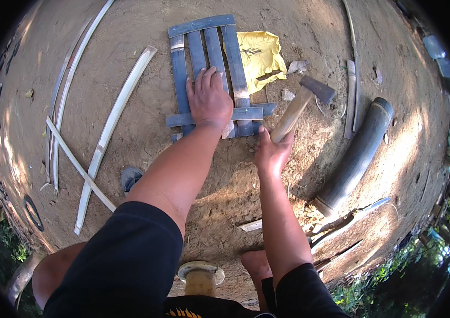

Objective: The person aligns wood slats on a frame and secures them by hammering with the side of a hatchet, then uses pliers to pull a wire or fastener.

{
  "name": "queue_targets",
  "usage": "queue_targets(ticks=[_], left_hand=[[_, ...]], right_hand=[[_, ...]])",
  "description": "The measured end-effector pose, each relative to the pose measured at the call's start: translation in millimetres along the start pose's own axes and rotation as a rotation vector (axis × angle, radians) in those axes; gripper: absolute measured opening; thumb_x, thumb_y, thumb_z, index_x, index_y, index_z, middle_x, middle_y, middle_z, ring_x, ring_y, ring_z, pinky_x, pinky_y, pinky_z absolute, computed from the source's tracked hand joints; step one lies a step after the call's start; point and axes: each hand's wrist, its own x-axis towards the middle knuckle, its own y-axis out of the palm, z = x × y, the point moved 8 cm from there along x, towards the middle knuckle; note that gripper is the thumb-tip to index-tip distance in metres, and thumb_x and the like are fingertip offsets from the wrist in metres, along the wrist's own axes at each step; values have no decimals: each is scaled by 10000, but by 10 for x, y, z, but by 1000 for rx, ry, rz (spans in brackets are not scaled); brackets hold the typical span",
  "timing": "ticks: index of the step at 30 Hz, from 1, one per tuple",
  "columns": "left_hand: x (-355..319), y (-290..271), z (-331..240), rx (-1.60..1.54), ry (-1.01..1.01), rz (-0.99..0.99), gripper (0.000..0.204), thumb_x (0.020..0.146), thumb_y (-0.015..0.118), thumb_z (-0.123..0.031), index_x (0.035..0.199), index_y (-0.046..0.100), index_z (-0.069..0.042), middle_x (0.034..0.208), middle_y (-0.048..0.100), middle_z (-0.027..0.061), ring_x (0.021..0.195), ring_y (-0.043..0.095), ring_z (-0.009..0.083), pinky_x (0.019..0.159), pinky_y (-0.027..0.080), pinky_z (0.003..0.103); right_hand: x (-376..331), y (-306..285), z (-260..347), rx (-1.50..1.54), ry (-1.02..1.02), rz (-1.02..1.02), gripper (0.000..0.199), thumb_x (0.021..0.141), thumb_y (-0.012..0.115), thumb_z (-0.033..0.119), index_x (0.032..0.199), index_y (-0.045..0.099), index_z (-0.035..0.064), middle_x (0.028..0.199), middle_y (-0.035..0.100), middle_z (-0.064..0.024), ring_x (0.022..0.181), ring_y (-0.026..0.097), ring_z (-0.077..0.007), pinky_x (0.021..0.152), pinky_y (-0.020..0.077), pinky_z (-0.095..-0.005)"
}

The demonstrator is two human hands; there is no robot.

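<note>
Slats (pixel 211 53) painted blue, joined by two crosspieces, lie flat on the dirt ground (pixel 129 32). Left hand (pixel 210 100) presses them down, fingers spread flat and released. Right hand (pixel 271 151) clenches a hammer (pixel 301 103) just beside the lower crosspiece. A slanted blow could likely strike the left fingers or split a slat. Crumpled yellow wrapper (pixel 259 55) touches the slats' right edge.

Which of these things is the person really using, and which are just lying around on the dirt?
In use:
left hand pressing flat on the blue slat frame
right hand gripping the hammer

Lying about:
yellow bag
bamboo pole
split bamboo strips
small stones
</note>
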Motion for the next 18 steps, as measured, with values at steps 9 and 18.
queue_targets(ticks=[9,18], left_hand=[[-23,-12,-10,14,-17,47,397,905,526,-113,1292,612,-94,1454,551,54,1431,428,244,1224,232,539],[-31,7,8,0,-34,78,424,906,516,-118,1321,597,-90,1477,531,62,1451,401,244,1234,213,536]], right_hand=[[173,219,123,16,15,63,336,904,766,78,1083,488,18,813,650,-66,563,571,-107,453,462,-274],[173,239,71,81,53,84,300,924,747,75,1076,492,36,796,616,-38,549,544,-87,453,471,-247]])
